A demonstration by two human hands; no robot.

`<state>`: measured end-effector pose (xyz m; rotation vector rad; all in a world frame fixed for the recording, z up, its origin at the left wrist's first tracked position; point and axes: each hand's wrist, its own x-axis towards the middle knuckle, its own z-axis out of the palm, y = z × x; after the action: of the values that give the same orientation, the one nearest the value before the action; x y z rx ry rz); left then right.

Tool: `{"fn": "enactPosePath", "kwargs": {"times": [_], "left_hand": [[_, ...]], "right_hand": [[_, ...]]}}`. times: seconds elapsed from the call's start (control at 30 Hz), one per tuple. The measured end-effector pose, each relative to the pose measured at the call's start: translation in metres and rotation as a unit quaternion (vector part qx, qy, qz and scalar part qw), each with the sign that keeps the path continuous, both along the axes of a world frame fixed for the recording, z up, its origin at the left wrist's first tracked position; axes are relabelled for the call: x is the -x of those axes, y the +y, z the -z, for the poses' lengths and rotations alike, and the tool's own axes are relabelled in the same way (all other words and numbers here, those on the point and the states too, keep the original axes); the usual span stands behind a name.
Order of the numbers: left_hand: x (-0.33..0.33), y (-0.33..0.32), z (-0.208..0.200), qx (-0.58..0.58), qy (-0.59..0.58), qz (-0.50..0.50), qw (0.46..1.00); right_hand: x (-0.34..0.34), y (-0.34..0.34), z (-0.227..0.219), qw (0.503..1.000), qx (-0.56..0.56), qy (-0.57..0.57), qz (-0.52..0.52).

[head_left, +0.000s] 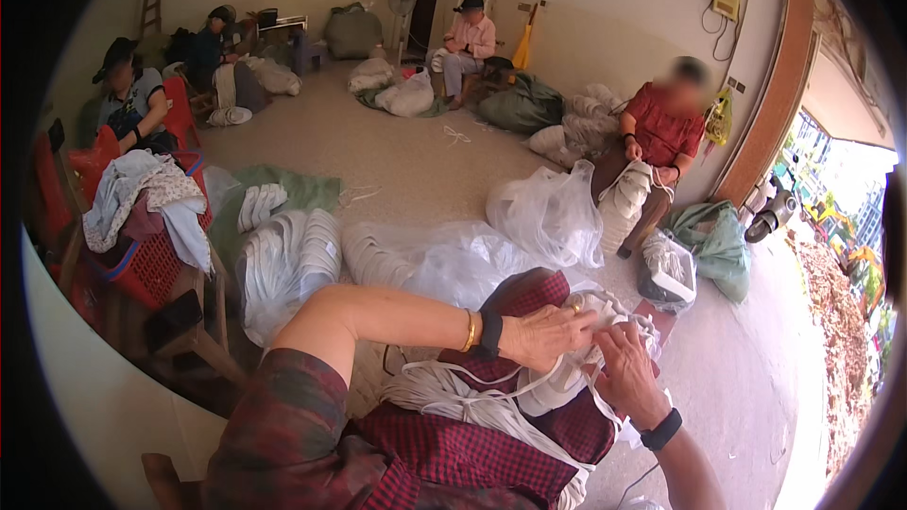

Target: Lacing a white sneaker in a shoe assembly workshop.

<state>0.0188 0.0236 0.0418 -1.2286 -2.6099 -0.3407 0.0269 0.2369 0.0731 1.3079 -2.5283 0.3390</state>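
Over my lap, which is covered by red-and-black checked cloth point(416, 449), lies a pale bundle of what look like white shoe uppers point(548, 393). My left hand point(546, 335) reaches across with bent fingers closed at the top of the bundle. Close beside it, my right hand point(627, 373) has its fingertips pinched at the same upper, where a white lace runs. The exact point of grip is partly hidden by the fingers. A thick hank of white laces point(444, 395) rests across my thighs, with loose strands looping up to the bundle.
Plastic-wrapped stacks of white uppers point(288, 260) and a clear bag point(548, 212) sit on the floor ahead. A red basket with clothes point(156, 264) stands left. One person in red point(661, 123) works at right; several others sit farther back. Beside that person is a lace-filled container point(667, 269).
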Motion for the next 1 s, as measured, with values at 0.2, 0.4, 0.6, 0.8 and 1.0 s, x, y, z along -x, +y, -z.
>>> {"fn": "enactPosePath", "kwargs": {"times": [0.2, 0.4, 0.6, 0.8, 1.0], "left_hand": [[0.020, -0.011, 0.004, -0.008, 0.008, 0.065, 0.998], [0.030, -0.003, -0.011, 0.053, -0.006, 0.095, 0.994], [0.050, -0.021, -0.012, 0.054, -0.072, 0.143, 0.986], [0.066, -0.014, -0.024, 0.110, -0.144, 0.157, 0.971], [0.066, -0.026, -0.009, -0.005, -0.168, 0.168, 0.971]], "right_hand": [[0.017, -0.012, -0.015, 0.995, -0.078, 0.015, -0.055], [0.031, 0.004, -0.018, 0.985, -0.133, -0.083, -0.067], [0.055, 0.003, -0.011, 0.969, -0.112, -0.182, -0.128], [0.054, -0.005, -0.013, 0.950, -0.151, -0.266, -0.059], [0.042, -0.007, -0.009, 0.979, -0.128, -0.157, -0.035]]}}
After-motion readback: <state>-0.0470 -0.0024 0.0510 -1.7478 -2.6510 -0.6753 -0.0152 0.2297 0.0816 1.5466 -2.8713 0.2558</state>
